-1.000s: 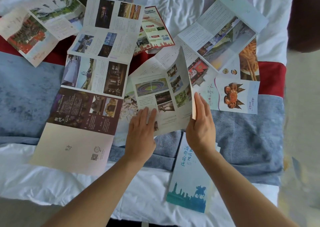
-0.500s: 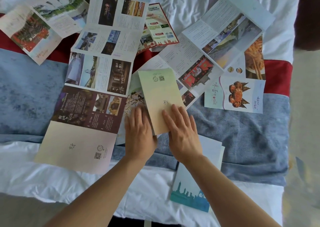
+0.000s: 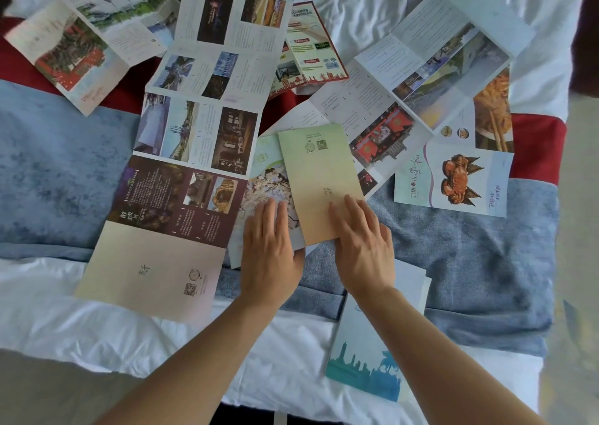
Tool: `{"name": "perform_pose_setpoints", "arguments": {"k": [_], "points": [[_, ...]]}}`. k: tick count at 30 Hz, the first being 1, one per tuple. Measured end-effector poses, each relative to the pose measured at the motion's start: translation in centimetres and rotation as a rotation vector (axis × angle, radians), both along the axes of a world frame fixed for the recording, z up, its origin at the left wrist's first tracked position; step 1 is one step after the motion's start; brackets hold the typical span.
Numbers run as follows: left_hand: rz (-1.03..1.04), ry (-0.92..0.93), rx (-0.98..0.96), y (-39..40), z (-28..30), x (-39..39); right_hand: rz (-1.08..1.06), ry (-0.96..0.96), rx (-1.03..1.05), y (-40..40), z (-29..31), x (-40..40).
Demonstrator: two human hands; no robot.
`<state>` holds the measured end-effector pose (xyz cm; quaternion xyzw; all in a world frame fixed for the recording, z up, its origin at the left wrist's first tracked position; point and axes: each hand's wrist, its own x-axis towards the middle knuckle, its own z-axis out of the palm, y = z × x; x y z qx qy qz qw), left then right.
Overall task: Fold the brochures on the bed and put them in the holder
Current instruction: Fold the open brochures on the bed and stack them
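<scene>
I am in the middle of folding one paper. It is the pale green and cream folded brochure [image 3: 319,181], and it lies flat on the bed [image 3: 64,171] right in front of me. My right hand [image 3: 364,246] lies flat on its near end, fingers spread and pressing down. It is not pinching anything, just pushing. My left hand [image 3: 269,249] is flat too, fingers loosely apart, resting beside the green paper on the brochure with pale flowers [image 3: 270,181] that pokes out from under it. That hand grips nothing either.

I think this step is rubbing the crease so the paper stays shut. It looks closed and neat, so this one seems nearly done.

Lots of other papers are still open around me. The long brochure with a dark purple panel and cream end [image 3: 181,178] lies just to the left. The long pale blue brochure with small photos [image 3: 418,68] is spread out up and to the right, and the small brochure with a red crab picture [image 3: 453,178] is near my right hand. A white brochure with a teal skyline [image 3: 366,369] sits under my right arm.

I cannot see the holder anywhere here. So next I would need to pick up the green paper by its edge, keep it shut, and look for the holder. Most of the job is still left.
</scene>
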<state>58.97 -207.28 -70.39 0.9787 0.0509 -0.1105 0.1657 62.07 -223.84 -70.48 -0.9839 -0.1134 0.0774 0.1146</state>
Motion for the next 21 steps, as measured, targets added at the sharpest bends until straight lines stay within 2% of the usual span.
{"name": "perform_pose_setpoints", "arguments": {"k": [5,9,14,16,18,21], "points": [[-0.024,0.008,0.049,0.1,-0.2,0.2,-0.119,-0.035,0.001,-3.5,0.4,0.0],[-0.023,0.020,0.013,-0.6,-0.4,0.2,-0.188,0.017,-0.045,-5.2,0.2,-0.4],[-0.025,0.026,-0.228,-1.3,-0.5,0.2,-0.220,0.228,-0.045,-5.2,-0.5,-0.7],[0.048,0.053,-0.368,-1.3,-0.7,0.2,-0.335,0.244,0.099,-5.0,-0.3,-0.5],[0.177,0.032,-0.473,-1.3,-0.7,0.3,-0.498,0.181,0.243,-4.8,-0.2,0.2],[0.481,-0.042,-0.584,-1.7,-0.2,1.3,-0.696,0.138,0.294,-4.6,-0.1,1.6]]}}
